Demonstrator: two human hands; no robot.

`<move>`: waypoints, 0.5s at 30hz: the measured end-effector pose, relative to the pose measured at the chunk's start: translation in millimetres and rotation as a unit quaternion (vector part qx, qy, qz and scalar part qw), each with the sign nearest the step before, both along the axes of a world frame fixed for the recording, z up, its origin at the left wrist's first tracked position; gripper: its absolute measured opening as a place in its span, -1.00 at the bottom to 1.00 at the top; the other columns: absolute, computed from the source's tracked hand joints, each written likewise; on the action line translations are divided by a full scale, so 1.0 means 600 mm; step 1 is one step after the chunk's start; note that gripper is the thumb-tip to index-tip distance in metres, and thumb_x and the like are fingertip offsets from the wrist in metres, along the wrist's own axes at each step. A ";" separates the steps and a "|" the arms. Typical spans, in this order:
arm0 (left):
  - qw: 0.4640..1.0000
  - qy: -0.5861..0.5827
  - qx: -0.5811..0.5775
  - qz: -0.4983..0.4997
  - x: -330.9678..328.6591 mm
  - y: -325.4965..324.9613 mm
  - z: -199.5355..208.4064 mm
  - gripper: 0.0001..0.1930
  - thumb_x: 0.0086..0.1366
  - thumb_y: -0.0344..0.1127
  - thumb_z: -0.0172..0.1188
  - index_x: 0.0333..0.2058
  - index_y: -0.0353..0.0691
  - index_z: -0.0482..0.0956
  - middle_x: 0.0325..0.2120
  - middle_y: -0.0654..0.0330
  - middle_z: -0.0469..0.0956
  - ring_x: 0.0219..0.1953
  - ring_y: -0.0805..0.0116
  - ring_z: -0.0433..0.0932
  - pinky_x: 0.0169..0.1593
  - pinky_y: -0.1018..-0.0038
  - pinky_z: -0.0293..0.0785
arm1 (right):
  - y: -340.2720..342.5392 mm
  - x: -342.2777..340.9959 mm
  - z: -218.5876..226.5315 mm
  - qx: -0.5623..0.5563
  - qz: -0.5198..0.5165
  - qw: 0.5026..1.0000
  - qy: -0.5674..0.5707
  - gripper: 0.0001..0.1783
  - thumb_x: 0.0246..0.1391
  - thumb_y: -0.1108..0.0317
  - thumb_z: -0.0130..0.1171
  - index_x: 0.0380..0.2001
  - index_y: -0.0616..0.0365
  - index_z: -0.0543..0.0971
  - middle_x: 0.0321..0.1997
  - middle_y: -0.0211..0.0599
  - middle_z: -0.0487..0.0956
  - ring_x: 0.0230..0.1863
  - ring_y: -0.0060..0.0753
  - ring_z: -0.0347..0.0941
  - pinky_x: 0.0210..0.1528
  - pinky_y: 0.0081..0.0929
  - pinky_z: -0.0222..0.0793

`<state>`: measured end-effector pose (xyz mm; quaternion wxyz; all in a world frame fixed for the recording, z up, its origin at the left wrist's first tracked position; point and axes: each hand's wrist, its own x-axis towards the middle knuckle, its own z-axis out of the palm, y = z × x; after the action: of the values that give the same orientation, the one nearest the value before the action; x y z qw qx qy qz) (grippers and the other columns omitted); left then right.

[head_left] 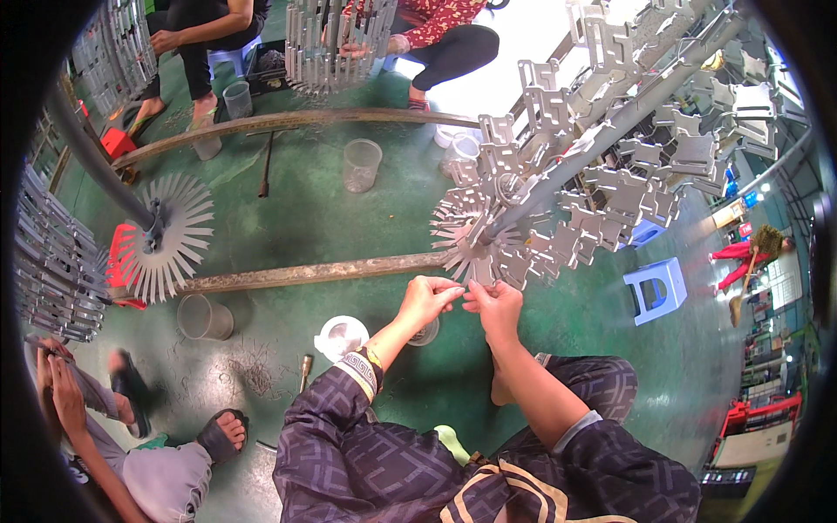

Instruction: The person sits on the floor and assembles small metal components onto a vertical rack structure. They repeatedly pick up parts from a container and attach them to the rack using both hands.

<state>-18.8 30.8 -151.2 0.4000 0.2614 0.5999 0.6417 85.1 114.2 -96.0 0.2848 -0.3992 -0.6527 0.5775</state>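
My left hand (pixel 427 298) and my right hand (pixel 497 309) meet just below a slotted metal disc (pixel 475 261) at the low end of a grey pole (pixel 567 170). The fingertips of both are pinched together; anything between them is too small to make out. Right beside them, the right hand's tips come close to the disc's lower edge. Many grey metal plates with cut-outs (pixel 623 193) hang in rows around the pole. Partly hidden behind my left wrist is a clear cup (pixel 425 332), with a white tub (pixel 342 336) to its left.
A wooden bar (pixel 314 274) runs left to another slotted disc (pixel 166 237). Clear plastic cups (pixel 362 164) stand on the green floor, near a socket tool (pixel 305 372) and scattered small metal pieces (pixel 248 370). A blue stool (pixel 656 291) is at right. Co-workers sit at far and left.
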 end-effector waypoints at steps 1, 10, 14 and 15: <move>1.000 0.006 -0.006 0.001 0.001 -0.001 0.006 -0.78 0.10 -0.30 0.22 -0.34 -0.35 0.60 -0.62 0.25 0.56 -0.64 0.63 0.45 -0.56 0.66 0.37 | 0.001 0.001 -0.003 0.002 -0.002 1.000 0.004 -0.80 -0.07 0.48 0.18 -0.57 0.44 0.44 -0.57 -0.10 0.55 -0.65 -0.43 0.50 -0.64 -0.62 0.43; 0.998 -0.061 0.012 -0.033 0.001 -0.006 -0.009 -0.78 0.13 -0.32 0.21 -0.32 -0.37 0.58 -0.60 0.27 0.55 -0.62 0.62 0.45 -0.55 0.68 0.37 | 0.012 0.014 -0.005 0.050 0.063 0.997 -0.011 -0.84 -0.08 0.50 0.19 -0.52 0.43 0.46 -0.55 -0.11 0.56 -0.60 -0.47 0.51 -0.62 -0.62 0.44; 0.995 -0.084 0.028 -0.040 0.003 -0.004 -0.021 -0.80 0.15 -0.35 0.18 -0.30 -0.38 0.57 -0.58 0.28 0.54 -0.61 0.61 0.45 -0.54 0.67 0.38 | 0.032 0.017 0.023 -0.007 0.102 0.990 -0.095 -0.80 -0.08 0.46 0.21 -0.50 0.42 0.46 -0.55 -0.11 0.55 -0.58 -0.44 0.51 -0.59 -0.60 0.46; 0.996 -0.074 0.023 -0.042 0.003 -0.004 -0.021 -0.80 0.16 -0.35 0.17 -0.30 -0.37 0.57 -0.58 0.28 0.54 -0.61 0.61 0.45 -0.53 0.67 0.38 | 0.038 0.016 0.025 -0.023 0.105 0.989 -0.101 -0.79 -0.08 0.45 0.21 -0.50 0.42 0.46 -0.55 -0.12 0.55 -0.59 -0.44 0.51 -0.58 -0.59 0.46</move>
<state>-16.8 28.1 -163.8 0.4635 0.2477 0.5420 0.6557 94.9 136.9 -81.3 0.1460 -0.3908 -0.7033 0.5757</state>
